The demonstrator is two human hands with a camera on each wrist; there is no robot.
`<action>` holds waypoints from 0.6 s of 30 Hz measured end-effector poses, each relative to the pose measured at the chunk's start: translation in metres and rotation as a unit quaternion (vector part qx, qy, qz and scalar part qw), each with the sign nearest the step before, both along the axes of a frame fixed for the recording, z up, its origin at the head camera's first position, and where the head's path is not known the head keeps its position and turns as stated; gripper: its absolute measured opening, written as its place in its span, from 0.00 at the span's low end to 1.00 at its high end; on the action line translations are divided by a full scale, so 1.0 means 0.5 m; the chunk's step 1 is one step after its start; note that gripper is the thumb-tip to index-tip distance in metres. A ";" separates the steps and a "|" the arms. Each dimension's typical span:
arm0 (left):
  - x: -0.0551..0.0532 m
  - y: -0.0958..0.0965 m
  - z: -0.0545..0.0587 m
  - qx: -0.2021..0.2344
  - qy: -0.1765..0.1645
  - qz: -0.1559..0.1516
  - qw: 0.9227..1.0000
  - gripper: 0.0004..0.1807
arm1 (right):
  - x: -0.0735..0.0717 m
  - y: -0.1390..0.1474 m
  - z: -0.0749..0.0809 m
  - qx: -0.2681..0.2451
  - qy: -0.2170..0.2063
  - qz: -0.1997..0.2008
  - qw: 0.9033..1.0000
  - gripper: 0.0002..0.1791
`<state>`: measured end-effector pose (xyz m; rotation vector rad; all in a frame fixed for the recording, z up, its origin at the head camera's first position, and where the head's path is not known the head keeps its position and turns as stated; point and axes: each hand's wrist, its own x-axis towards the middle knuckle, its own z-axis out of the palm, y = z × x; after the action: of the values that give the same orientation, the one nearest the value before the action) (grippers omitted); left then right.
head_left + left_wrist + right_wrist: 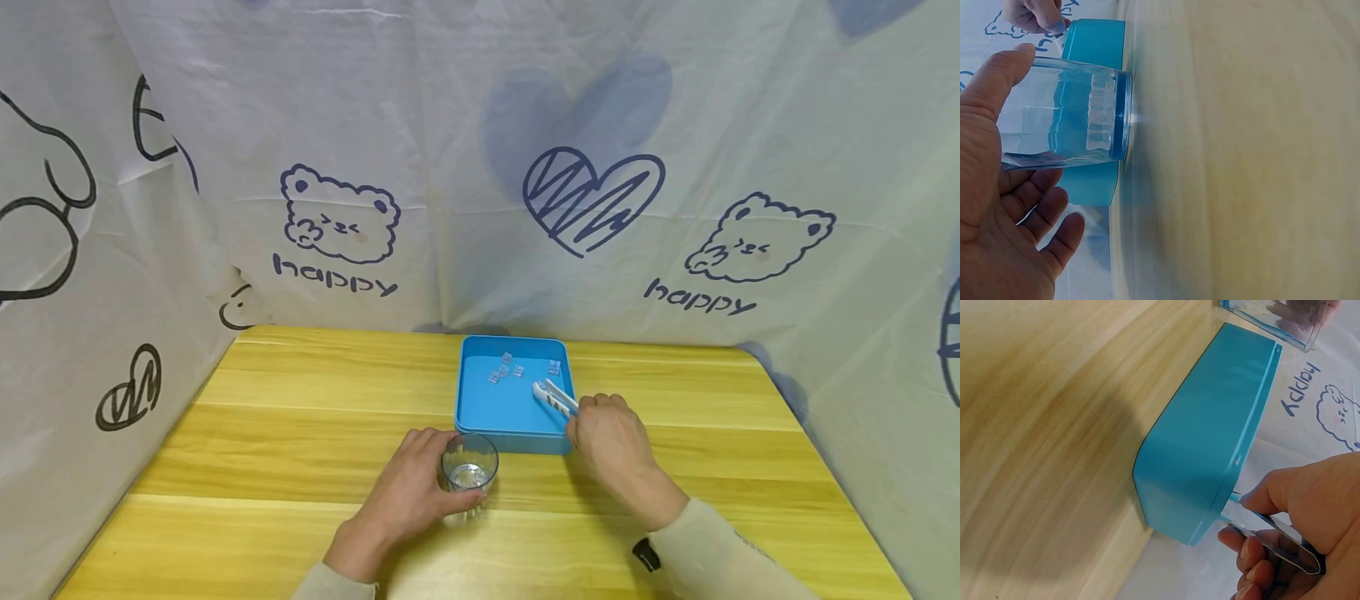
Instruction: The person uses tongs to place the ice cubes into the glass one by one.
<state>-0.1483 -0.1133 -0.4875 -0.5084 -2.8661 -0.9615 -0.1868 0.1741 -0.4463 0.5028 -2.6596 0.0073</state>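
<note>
Clear cubes [518, 372] lay loose on the floor of a shallow blue box [487, 414], toward its far side; most were bunched left of centre, to the far left of the tips of the tongs [551, 400]; the rest sat apart near the right wall, a little far and right of those tips. The right hand [613, 442] was nearer to them, at the box's right side, its thumb and fingers gripping the tongs; these slanted from near right to far left, tips inside the box; whether they pinched a cube could not be told. The left hand [411, 487] held an upright glass [469, 463] between thumb and fingers, just beside the box's near wall, toward its left; something clear lay at the bottom, too vague to identify. Counted: one box, one glass and one pair of tongs; about four cubes in the left bunch, one or two by the right wall.
</note>
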 end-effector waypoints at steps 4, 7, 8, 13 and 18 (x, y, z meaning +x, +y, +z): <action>0.000 0.000 0.001 0.001 -0.003 0.001 1.000 0.45 | 0.001 0.001 0.002 0.000 0.010 0.005 1.000 0.18; 0.000 0.001 0.002 0.000 -0.002 0.002 1.000 0.45 | 0.002 0.002 0.005 -0.002 0.015 0.010 1.000 0.18; 0.000 0.001 0.002 -0.001 -0.001 0.001 1.000 0.45 | 0.003 0.002 0.006 -0.004 0.015 0.011 1.000 0.18; -0.002 0.002 0.001 -0.004 0.008 -0.001 1.000 0.44 | 0.012 0.004 0.007 -0.034 0.017 0.011 0.999 0.18; -0.002 0.002 0.002 -0.005 0.004 0.001 1.000 0.44 | 0.020 0.008 0.000 -0.058 0.027 0.015 0.998 0.17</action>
<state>-0.1494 -0.1123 -0.4866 -0.5087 -2.8647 -0.9435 -0.1766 0.1782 -0.4461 0.4969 -2.5818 0.1545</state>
